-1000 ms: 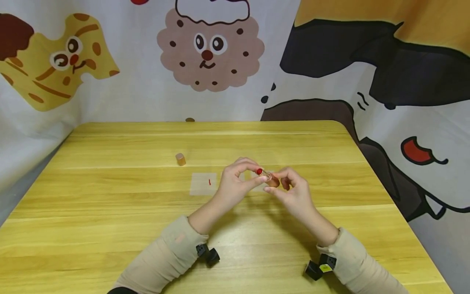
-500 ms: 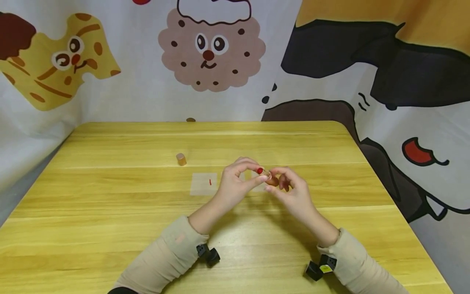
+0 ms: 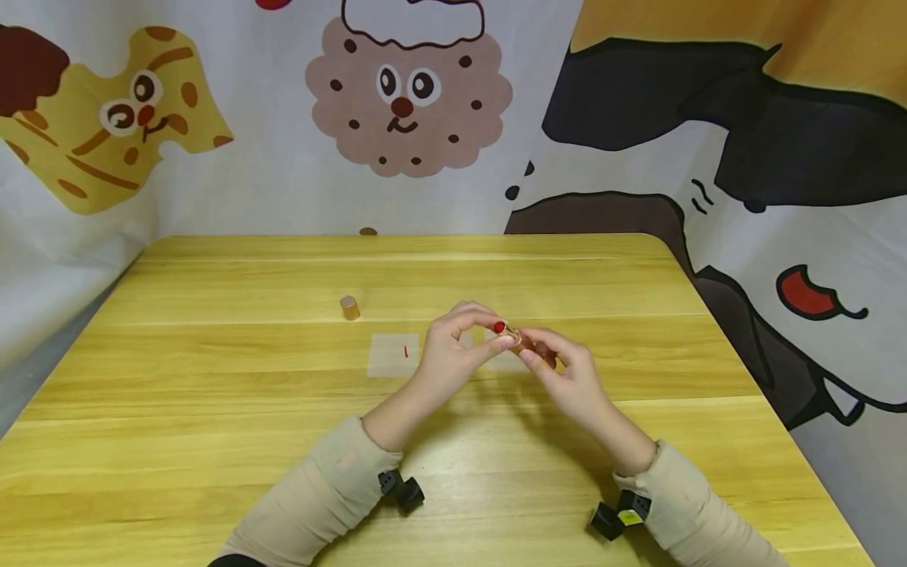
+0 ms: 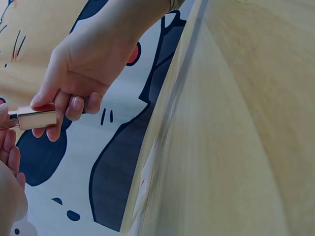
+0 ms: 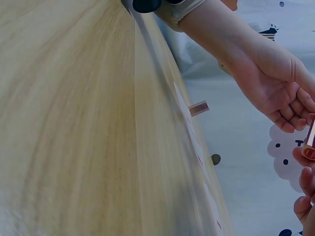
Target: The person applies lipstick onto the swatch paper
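Note:
Both hands hold one lipstick (image 3: 499,327) above the table, its red tip pointing up and left in the head view. My left hand (image 3: 457,342) pinches its upper part between thumb and fingers. My right hand (image 3: 567,364) grips the shiny copper-coloured base (image 4: 37,119) from the other end; in the left wrist view thumb and index finger close on it. The right wrist view catches the hollow end of the base (image 5: 310,151) between the hands. A copper-coloured cap (image 3: 349,307) stands upright on the table, left of the hands.
A small white paper (image 3: 386,358) with a short red stroke lies left of the hands. More pale paper (image 3: 501,361) shows partly hidden beneath them. The wooden table (image 3: 212,441) ends at a cartoon-printed curtain (image 3: 262,157).
My right thumb and fingers have shifted left along the base, and the lipstick has turned slightly. My left hand has stayed nearly still; cap and papers are unchanged.

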{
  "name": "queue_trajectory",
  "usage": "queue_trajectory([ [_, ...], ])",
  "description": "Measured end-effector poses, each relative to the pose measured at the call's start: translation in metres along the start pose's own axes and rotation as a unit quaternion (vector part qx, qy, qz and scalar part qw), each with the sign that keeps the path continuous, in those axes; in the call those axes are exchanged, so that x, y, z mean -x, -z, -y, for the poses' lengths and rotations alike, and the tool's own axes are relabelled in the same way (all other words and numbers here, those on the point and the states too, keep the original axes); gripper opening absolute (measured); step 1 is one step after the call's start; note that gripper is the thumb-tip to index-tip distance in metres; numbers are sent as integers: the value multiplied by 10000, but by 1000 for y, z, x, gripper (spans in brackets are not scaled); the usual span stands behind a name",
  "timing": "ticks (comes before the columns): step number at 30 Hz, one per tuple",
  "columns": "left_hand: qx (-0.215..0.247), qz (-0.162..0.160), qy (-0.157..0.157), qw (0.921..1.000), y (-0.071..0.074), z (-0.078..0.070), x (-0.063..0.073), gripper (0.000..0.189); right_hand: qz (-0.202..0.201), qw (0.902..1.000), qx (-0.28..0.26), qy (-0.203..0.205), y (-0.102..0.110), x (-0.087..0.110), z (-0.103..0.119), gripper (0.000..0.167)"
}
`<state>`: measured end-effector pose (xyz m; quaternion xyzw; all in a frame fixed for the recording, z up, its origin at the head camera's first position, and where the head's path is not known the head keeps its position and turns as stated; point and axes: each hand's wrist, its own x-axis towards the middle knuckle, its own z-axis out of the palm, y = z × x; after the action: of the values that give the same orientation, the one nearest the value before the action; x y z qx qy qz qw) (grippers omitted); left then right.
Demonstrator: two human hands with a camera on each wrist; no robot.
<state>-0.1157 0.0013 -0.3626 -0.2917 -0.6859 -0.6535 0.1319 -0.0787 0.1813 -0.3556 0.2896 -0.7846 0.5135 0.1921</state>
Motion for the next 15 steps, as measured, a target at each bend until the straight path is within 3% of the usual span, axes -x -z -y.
queue_trajectory([
  [15,-37,68,-46,10000,2,1,0,14,-171,9997,139,-113,-1,-2,11,27],
])
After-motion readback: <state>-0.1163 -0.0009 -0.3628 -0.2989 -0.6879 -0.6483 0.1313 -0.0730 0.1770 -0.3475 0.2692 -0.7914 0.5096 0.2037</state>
